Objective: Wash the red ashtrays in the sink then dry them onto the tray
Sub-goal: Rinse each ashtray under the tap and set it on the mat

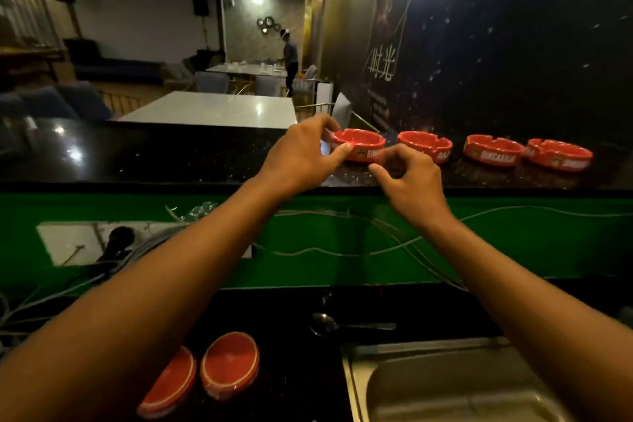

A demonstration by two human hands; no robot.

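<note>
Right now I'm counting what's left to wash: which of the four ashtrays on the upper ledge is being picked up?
The leftmost ashtray: the left hand pinches its rim, and the right hand reaches its front. The other three stand untouched to its right.

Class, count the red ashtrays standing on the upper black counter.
4, in one row: the first ashtray by the hands, second, third, and fourth rightmost. None seems hidden.

Four ashtrays (459, 147) stand in a row on the raised ledge (171, 161) behind the worktop (291, 370), the leftmost between both hands (342, 161). Below, the sink (445, 387) is set in the worktop at right, a spoon (342, 324) just behind it, two dishes (212, 370) to its left. Cables (342, 243) run along the panel (513, 243) under the ledge.
</note>
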